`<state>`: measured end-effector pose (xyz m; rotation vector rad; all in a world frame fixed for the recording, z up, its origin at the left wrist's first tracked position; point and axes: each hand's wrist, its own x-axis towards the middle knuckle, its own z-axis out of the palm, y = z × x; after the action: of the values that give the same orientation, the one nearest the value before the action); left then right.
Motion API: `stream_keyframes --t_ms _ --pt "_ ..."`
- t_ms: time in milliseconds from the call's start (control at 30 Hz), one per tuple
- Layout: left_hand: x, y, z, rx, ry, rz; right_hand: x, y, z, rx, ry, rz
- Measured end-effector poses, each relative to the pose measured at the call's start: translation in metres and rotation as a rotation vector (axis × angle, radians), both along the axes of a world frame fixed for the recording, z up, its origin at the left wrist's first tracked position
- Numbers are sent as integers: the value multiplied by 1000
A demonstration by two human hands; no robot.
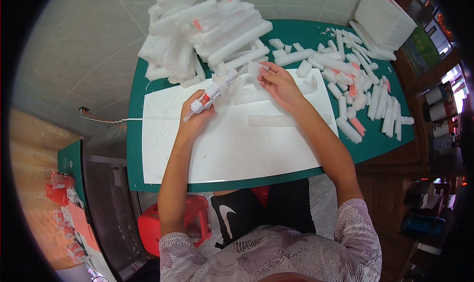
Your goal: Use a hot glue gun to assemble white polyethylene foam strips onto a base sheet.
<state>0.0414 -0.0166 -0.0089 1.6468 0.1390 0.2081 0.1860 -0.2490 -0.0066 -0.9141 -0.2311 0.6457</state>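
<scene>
My left hand (193, 116) is wrapped round a white glue gun (213, 93) with a red part; its tip points away to the upper right. A clear stick pokes out of its back end. Pinched in my right hand (281, 85) is a small flat piece of white foam (256, 68), held just right of the gun's tip. Beneath my hands, a long white foam strip (249, 97) rests on the white board (222, 156). Nearer to me, a second foam strip (269, 120) lies partly under my right forearm.
Foam strips (229, 32) are piled high at the back left of the green table (136, 151). Loose white and pink foam offcuts (363, 77) cover its right side. A large white foam block (382, 20) stands at the far right corner. The white cord (133, 119) runs left; a red stool (197, 218) is below.
</scene>
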Motion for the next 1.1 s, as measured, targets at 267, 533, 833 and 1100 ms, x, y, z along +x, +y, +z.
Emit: stream_keyframes --t_ms 267,533,833,1100 --pt "-5 -4 5 81 -14 -2 -3 5 -9 59 30 63" --pt "-5 -3 1 40 -3 -17 -5 6 -8 54 41 66" --pt "-5 -10 6 -51 -41 -13 -4 5 -11 73 45 92" --pt "-5 -7 2 -59 -31 -23 -3 6 -12 48 49 75"
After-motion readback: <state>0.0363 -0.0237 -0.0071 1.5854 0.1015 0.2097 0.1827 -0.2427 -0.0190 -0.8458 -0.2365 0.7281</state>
